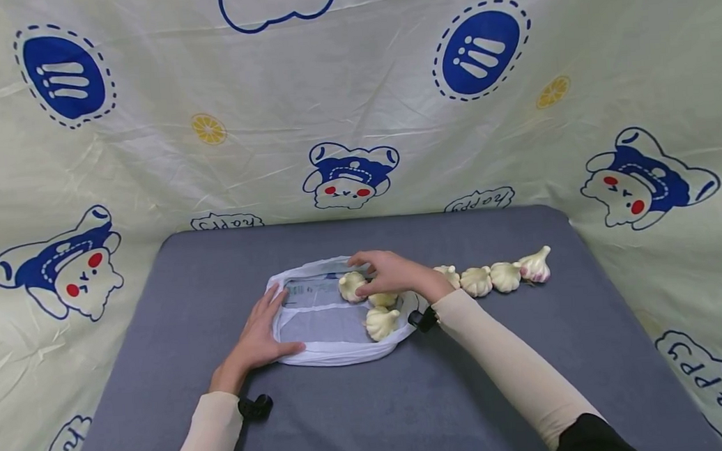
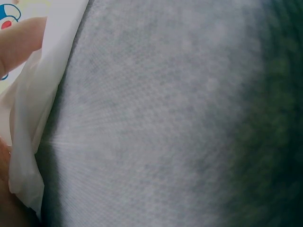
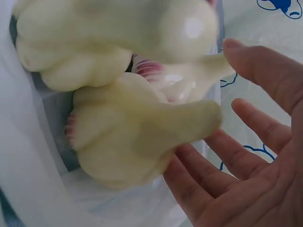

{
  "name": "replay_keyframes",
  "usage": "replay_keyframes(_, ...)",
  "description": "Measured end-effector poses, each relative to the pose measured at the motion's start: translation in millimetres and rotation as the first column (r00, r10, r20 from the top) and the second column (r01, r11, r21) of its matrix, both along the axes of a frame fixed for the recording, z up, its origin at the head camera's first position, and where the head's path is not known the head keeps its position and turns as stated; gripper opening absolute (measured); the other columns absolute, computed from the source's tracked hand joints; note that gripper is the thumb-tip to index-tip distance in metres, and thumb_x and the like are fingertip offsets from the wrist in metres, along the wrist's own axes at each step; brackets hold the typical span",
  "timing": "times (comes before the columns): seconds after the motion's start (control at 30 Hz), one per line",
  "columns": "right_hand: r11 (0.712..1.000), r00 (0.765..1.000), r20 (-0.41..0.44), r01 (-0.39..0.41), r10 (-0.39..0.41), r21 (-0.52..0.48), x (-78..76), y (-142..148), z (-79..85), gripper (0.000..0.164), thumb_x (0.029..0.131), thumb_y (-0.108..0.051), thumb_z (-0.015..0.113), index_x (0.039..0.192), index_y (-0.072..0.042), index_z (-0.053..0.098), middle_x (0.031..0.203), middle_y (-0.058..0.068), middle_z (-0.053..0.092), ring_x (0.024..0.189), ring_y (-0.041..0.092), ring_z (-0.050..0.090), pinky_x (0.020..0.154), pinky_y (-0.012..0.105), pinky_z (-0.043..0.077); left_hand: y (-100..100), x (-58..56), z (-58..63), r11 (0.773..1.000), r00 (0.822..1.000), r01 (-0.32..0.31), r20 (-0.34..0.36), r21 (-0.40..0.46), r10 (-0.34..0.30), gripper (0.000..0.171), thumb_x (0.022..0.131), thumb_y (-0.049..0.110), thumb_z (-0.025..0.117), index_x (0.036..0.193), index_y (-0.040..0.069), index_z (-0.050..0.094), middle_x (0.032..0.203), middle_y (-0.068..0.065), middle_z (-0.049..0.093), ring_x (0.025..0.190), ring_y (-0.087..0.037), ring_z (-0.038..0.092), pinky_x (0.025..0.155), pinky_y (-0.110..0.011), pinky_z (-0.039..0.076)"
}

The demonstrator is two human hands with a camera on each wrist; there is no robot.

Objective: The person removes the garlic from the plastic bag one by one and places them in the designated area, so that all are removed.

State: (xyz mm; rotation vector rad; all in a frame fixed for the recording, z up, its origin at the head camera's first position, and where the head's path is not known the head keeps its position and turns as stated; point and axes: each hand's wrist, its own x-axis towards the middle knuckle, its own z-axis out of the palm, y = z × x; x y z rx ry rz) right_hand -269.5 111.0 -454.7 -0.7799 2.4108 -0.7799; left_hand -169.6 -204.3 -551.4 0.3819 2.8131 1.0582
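Note:
A white plastic bag [image 1: 345, 352] lies spread open on the table, its rim forming a wide oval. Inside its right half are three garlic bulbs, among them one at the front [image 1: 380, 323] and one farther back [image 1: 351, 286]. The left hand [image 1: 258, 337] rests on the bag's left end, thumb and fingers straight and spread along the rim. Over the bag's right side, the right hand [image 1: 396, 273] has its thumb and fingers apart around the back bulb. In the right wrist view, its extended fingers [image 3: 227, 156] lie by a garlic bulb [image 3: 128, 132], without curling round it.
To the right of the bag, several more garlic bulbs [image 1: 476, 282] stand in a row. A grey cloth covers the table [image 1: 349, 422]. Behind and beside it hangs a pale printed sheet [image 1: 351, 79].

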Motion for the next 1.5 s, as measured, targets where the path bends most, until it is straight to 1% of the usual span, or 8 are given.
replay_keyframes(0.13, 1.000, 1.000, -0.011, -0.007, 0.008, 0.014, -3.8, -4, -5.6, 0.057, 0.094, -0.025, 0.076, 0.145, -0.011, 0.057, 0.147, 0.014, 0.058, 0.129, 0.033, 0.061, 0.107, 0.047, 0.051, 1, -0.7, 0.0, 1.000, 1.000, 0.002, 0.001, 0.002, -0.002, 0.112, 0.075, 0.045, 0.087, 0.163, 0.009, 0.028, 0.173, -0.012, 0.013, 0.156, -0.044, 0.016, 0.120, -0.070, 0.019)
replay_keyframes(0.33, 1.000, 0.999, -0.042, -0.013, 0.013, 0.019, -6.6, -8, -12.7, 0.049, 0.092, -0.019, 0.077, 0.139, -0.010, 0.062, 0.139, 0.013, 0.064, 0.120, 0.027, 0.065, 0.104, 0.043, 0.053, 2, -1.3, -0.4, 1.000, 1.000, 0.005, -0.013, 0.003, -0.005, 0.112, 0.074, 0.045, 0.087, 0.163, 0.008, 0.029, 0.173, -0.013, 0.013, 0.156, -0.044, 0.017, 0.119, -0.071, 0.020)
replay_keyframes(0.53, 1.000, 0.999, -0.046, -0.007, 0.008, 0.017, -8.6, -9, -17.1, 0.043, 0.092, -0.014, 0.076, 0.134, -0.009, 0.066, 0.131, 0.010, 0.068, 0.106, 0.020, 0.062, 0.096, 0.037, 0.054, 3, -1.6, 0.2, 1.000, 1.000, 0.005, -0.010, 0.011, -0.005, 0.113, 0.074, 0.044, 0.088, 0.163, 0.008, 0.029, 0.173, -0.012, 0.013, 0.156, -0.044, 0.016, 0.119, -0.071, 0.020)
replay_keyframes(0.63, 1.000, 0.998, -0.055, -0.014, 0.015, 0.018, -8.6, -10, -17.1, 0.040, 0.092, -0.012, 0.076, 0.131, -0.008, 0.068, 0.127, 0.008, 0.070, 0.103, 0.019, 0.062, 0.093, 0.035, 0.054, 3, -1.3, 0.7, 1.000, 1.000, 0.006, -0.013, 0.007, -0.006, 0.113, 0.074, 0.044, 0.088, 0.163, 0.008, 0.029, 0.173, -0.012, 0.014, 0.156, -0.044, 0.016, 0.119, -0.071, 0.020)
replay_keyframes(0.8, 1.000, 0.999, -0.049, -0.012, 0.012, 0.011, -8.7, -9, -16.1, 0.036, 0.092, -0.011, 0.076, 0.128, -0.008, 0.069, 0.124, 0.008, 0.071, 0.103, 0.019, 0.065, 0.092, 0.033, 0.056, 3, -1.0, 0.4, 1.000, 1.000, 0.007, -0.017, 0.001, -0.007, 0.112, 0.074, 0.045, 0.088, 0.163, 0.008, 0.029, 0.173, -0.013, 0.014, 0.156, -0.044, 0.017, 0.119, -0.071, 0.021)
replay_keyframes(1.13, 1.000, 0.999, -0.035, 0.006, -0.006, 0.009, -11.3, -8, -15.0, 0.032, 0.092, -0.012, 0.077, 0.123, -0.009, 0.070, 0.124, 0.007, 0.071, 0.106, 0.020, 0.067, 0.092, 0.033, 0.057, 3, -0.3, -0.4, 1.000, 1.000, 0.000, -0.015, 0.000, 0.000, 0.112, 0.075, 0.046, 0.087, 0.163, 0.009, 0.029, 0.173, -0.012, 0.013, 0.156, -0.043, 0.016, 0.120, -0.070, 0.020)
replay_keyframes(1.3, 1.000, 0.999, -0.048, 0.017, -0.016, 0.018, -11.3, -8, -11.6, 0.033, 0.092, -0.014, 0.078, 0.125, -0.011, 0.070, 0.125, 0.005, 0.071, 0.109, 0.021, 0.067, 0.094, 0.034, 0.057, 3, 0.6, -0.6, 1.000, 1.000, -0.004, -0.015, 0.000, 0.004, 0.112, 0.075, 0.046, 0.087, 0.163, 0.010, 0.028, 0.173, -0.012, 0.012, 0.157, -0.043, 0.016, 0.120, -0.070, 0.020)
replay_keyframes(1.5, 1.000, 0.998, -0.053, 0.026, -0.026, 0.004, -9.9, -8, -4.5, 0.035, 0.093, -0.016, 0.078, 0.127, -0.011, 0.070, 0.126, 0.005, 0.071, 0.114, 0.023, 0.068, 0.096, 0.035, 0.057, 1, 1.1, -0.8, 1.000, 1.000, -0.006, -0.021, 0.004, 0.006, 0.112, 0.074, 0.045, 0.088, 0.163, 0.009, 0.029, 0.173, -0.013, 0.013, 0.156, -0.044, 0.016, 0.119, -0.071, 0.021)
